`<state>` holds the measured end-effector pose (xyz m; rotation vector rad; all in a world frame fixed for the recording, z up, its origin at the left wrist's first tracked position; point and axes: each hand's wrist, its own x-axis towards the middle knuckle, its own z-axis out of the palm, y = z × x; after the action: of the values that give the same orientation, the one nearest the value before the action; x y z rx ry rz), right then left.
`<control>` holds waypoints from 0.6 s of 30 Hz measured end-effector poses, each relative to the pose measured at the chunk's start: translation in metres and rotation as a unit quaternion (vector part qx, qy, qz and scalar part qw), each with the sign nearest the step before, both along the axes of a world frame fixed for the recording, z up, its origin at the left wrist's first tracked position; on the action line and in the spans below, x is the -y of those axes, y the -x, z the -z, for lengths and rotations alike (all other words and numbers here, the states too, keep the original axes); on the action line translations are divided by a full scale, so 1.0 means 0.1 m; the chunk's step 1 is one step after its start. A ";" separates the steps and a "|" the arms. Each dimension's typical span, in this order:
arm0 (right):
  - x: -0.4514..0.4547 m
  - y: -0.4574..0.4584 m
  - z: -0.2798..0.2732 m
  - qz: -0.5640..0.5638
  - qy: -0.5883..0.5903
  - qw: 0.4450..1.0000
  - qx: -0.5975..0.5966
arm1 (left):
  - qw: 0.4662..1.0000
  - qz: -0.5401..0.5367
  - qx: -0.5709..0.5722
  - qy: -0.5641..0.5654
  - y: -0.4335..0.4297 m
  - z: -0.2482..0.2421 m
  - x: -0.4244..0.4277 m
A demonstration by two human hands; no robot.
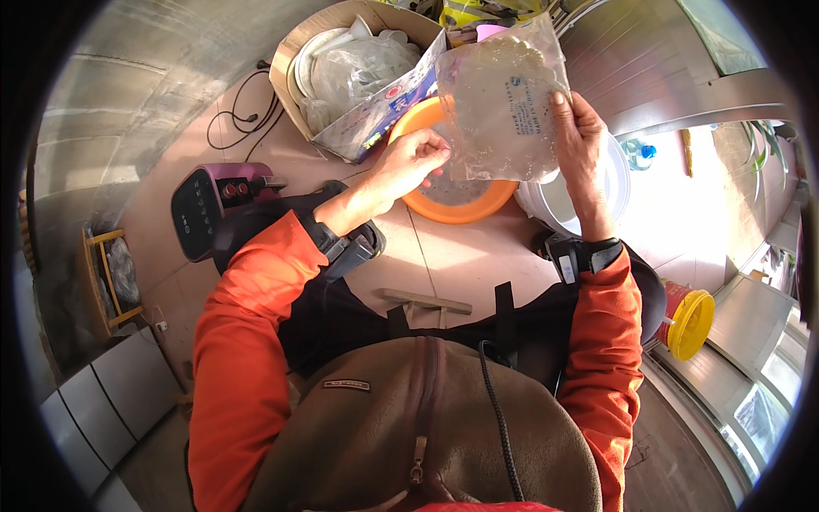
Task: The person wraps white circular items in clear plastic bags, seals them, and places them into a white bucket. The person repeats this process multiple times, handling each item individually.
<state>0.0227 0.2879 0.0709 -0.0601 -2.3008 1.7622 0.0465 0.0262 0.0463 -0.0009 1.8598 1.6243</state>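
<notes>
My right hand grips the right edge of a clear plastic packet of paper doilies, thumb on the front face. The packet is upright, bears blue print, and shows a round lacy edge through the film. At its left edge is my left hand, fingers loosely curled; whether they touch the film I cannot tell. Below both hands stands an orange basin with greyish, speckled contents, partly hidden by the packet. A white plastic bucket is beside the basin, under my right wrist.
A cardboard box holds plates and plastic bags. Left of my knee is a purple countertop appliance, with a black cable beyond. To the right are a clear bottle and a yellow-lidded bucket. A wooden piece lies between my legs.
</notes>
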 end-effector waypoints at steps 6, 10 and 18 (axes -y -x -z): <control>0.56 -0.34 0.26 -0.065 -0.245 0.959 -0.130 | 0.982 0.014 0.012 -0.189 -0.09 -0.11 -0.22; 1.01 -0.67 0.36 -0.096 -0.306 0.940 -0.119 | 0.967 -0.020 0.076 -0.243 -0.02 -0.05 -0.10; 0.88 -0.75 0.16 -0.068 -0.238 0.963 -0.103 | 0.988 -0.074 -0.008 -0.136 0.10 -0.02 0.15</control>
<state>0.0973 0.1996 0.0550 0.3578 -2.5439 1.1547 0.0364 0.0115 0.0482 -0.0081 1.6677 1.9756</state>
